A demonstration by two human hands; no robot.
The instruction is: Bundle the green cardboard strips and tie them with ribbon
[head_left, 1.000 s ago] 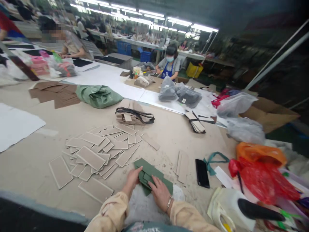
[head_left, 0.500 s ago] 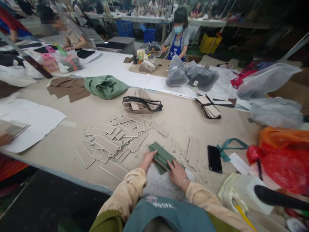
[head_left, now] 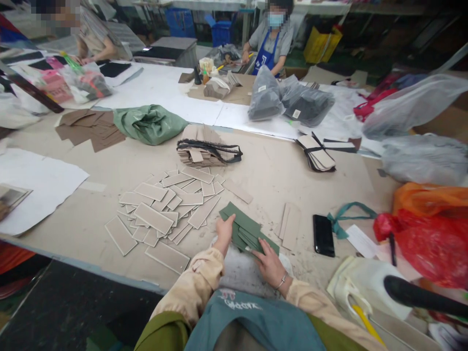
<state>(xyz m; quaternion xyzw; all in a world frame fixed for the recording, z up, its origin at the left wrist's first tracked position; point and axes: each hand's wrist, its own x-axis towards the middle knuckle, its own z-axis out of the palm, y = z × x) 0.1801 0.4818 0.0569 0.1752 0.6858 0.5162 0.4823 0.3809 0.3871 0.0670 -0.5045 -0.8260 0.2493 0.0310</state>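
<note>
Several flat green rectangular pieces (head_left: 245,223), fabric or leather-like, overlap in a slightly fanned stack at the table's near side. My left hand (head_left: 224,233) grips the left end of this stack, thumb and fingers at its edge. At the lower right edge, my right hand (head_left: 271,265) holds the pieces between thumb and fingers; what lies under the fingertips is partly hidden. Beneath both hands is a pale, whitish patch (head_left: 237,273) on the table. Left of my hands lies a loose pile of beige rectangular pieces with light edges (head_left: 153,218).
Beige strips (head_left: 290,226) and a black phone (head_left: 323,235) lie to the right, near a red plastic bag (head_left: 427,243) and a white container (head_left: 369,282). Behind the pile sit a strapped beige bundle (head_left: 204,146) and a green bag (head_left: 149,124). A co-worker (head_left: 270,44) works across the table.
The green pieces are more fanned out, and the beige edge seen under them earlier no longer shows. My right hand has shifted slightly along their lower edge. The camera view has tilted down.
</note>
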